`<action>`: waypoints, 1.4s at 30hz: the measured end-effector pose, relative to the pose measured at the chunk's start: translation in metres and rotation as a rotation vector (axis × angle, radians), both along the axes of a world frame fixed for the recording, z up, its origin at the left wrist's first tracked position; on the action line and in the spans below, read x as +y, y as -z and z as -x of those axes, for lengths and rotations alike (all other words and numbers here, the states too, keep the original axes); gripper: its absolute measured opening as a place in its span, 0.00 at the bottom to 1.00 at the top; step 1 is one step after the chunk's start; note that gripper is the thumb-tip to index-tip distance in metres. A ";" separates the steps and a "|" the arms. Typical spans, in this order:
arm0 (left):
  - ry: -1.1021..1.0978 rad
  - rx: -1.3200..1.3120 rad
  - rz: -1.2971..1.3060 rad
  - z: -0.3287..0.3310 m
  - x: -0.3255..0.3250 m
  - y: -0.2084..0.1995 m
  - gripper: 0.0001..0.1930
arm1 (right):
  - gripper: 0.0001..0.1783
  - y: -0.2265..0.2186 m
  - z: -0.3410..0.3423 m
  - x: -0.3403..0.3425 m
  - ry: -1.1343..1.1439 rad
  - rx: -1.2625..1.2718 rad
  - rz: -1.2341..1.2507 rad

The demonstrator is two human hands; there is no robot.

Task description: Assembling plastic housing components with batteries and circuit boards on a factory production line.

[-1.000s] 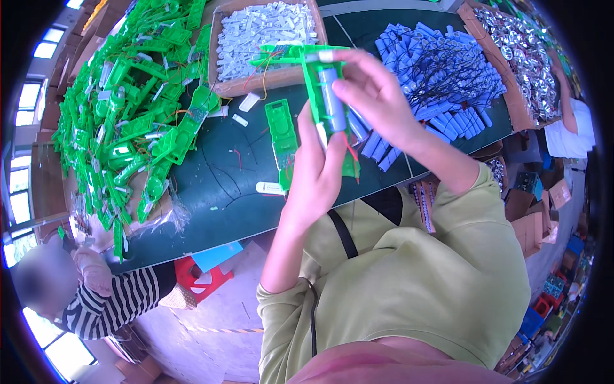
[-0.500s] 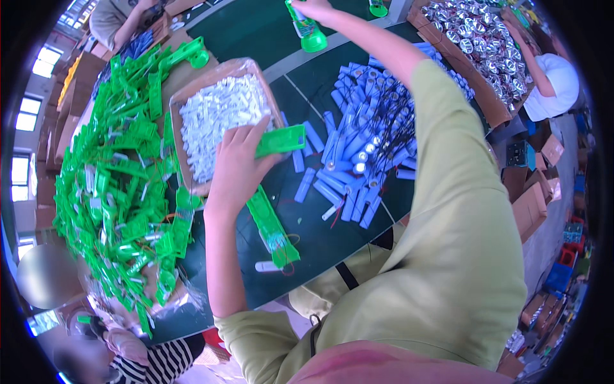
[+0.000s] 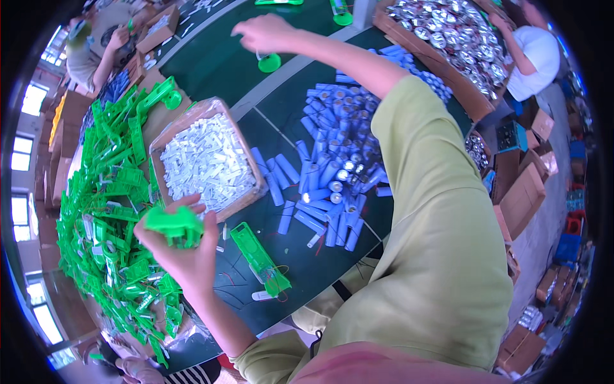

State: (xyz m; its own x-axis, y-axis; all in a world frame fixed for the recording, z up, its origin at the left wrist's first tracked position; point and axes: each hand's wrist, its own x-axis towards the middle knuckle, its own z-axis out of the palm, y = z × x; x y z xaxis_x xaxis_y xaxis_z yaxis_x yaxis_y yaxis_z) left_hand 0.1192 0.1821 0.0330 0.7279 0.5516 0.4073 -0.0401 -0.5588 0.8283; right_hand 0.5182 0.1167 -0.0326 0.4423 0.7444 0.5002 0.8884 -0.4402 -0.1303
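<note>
My left hand [image 3: 185, 246] is raised beside the white-part box, its fingers and thumb closed round a green plastic housing [image 3: 174, 221]. On the far strip of the table, my right hand [image 3: 265, 33] reaches out with its fingers stretched leftward. Just below that hand shows the round end of another green housing [image 3: 269, 63]; the rest of it is hidden under the hand. Nearer me on the dark green table lies a long green housing [image 3: 256, 253] with thin wires and a small white piece [image 3: 263, 296] at its end.
A cardboard box [image 3: 252, 192] holds many small white parts. Green housings [image 3: 109, 224] are heaped at left. Blue cylindrical cells [image 3: 336, 153] with dark wires lie in the middle. A carton of shiny silver parts [image 3: 448, 38] stands far right. Co-workers [image 3: 531, 57] sit beyond.
My left hand has moved left and nearer me, turning its green housing. My right hand has shifted left and its fingers have straightened over the far housing. The whole view has shifted too.
</note>
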 end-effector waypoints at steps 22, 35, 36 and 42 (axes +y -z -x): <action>0.425 -0.094 0.630 0.029 -0.090 -0.010 0.38 | 0.24 -0.021 0.359 -0.169 -0.992 1.828 -0.352; 0.308 -0.099 0.411 0.006 -0.056 -0.008 0.21 | 0.14 -0.094 0.330 -0.210 -0.404 1.028 -0.841; 0.329 -0.116 0.446 0.009 -0.061 -0.009 0.19 | 0.14 -0.101 0.325 -0.205 -0.420 0.958 -0.884; 0.408 -0.009 0.446 0.028 -0.067 0.017 0.19 | 0.15 -0.109 0.316 -0.165 -0.939 1.195 -0.870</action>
State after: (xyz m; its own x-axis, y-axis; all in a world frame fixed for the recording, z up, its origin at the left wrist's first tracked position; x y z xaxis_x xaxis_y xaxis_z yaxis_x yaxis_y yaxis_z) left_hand 0.0910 0.1153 0.0160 0.9142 0.3480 0.2078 -0.1860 -0.0953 0.9779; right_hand 0.2020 -0.0485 0.0763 0.4473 0.6571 0.6067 0.0270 0.6681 -0.7436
